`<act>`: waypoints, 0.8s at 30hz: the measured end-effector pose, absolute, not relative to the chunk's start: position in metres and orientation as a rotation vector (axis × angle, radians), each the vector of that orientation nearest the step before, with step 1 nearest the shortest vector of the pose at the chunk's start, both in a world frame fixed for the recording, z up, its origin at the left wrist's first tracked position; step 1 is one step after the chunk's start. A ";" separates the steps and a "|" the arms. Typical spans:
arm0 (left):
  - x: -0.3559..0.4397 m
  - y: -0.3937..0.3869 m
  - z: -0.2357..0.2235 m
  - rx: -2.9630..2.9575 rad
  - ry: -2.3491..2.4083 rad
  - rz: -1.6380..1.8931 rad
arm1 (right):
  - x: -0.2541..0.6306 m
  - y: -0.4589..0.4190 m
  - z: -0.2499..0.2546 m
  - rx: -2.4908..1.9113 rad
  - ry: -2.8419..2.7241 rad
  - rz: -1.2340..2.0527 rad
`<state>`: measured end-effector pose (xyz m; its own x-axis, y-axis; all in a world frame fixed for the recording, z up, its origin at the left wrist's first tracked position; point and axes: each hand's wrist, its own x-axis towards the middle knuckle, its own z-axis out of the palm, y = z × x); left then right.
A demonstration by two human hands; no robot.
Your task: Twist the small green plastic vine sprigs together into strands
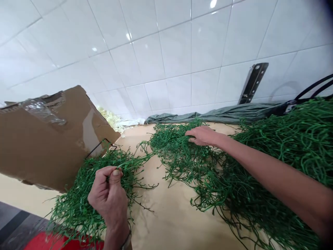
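My left hand [110, 192] is closed in a pinch, thumb against forefinger, on a few thin green stems [137, 160] that point toward the right. Beneath it lies a loose heap of similar branched stems [85, 194], plastic-looking with small knobs at the tips. My right hand [201, 135] reaches to the far side of the middle heap [177, 149], its fingers bent and closed around some stems there. The fingertips are partly hidden in the green tangle. A much larger pile [291, 149] spreads under and beyond my right forearm.
A brown cardboard box [52, 139] with tape stands at left on the tan tabletop [166, 208]. White tiles [177, 62] line the wall. A metal bracket [252, 83], grey-green cloth [218, 114] and black cables [314, 86] sit along it. Something red [62, 241] shows below left.
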<state>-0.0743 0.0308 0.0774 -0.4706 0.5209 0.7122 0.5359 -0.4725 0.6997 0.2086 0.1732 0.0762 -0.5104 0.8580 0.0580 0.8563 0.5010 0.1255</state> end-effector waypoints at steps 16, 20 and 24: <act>-0.069 0.025 0.085 -1.747 -1.834 -2.109 | 0.204 0.161 0.085 1.531 2.581 0.132; -0.060 0.032 0.089 -1.895 -1.815 -2.151 | 0.198 0.144 0.098 1.398 2.872 0.147; -0.053 0.037 0.097 -1.951 -1.699 -2.295 | 0.178 0.118 0.106 1.088 3.125 -0.305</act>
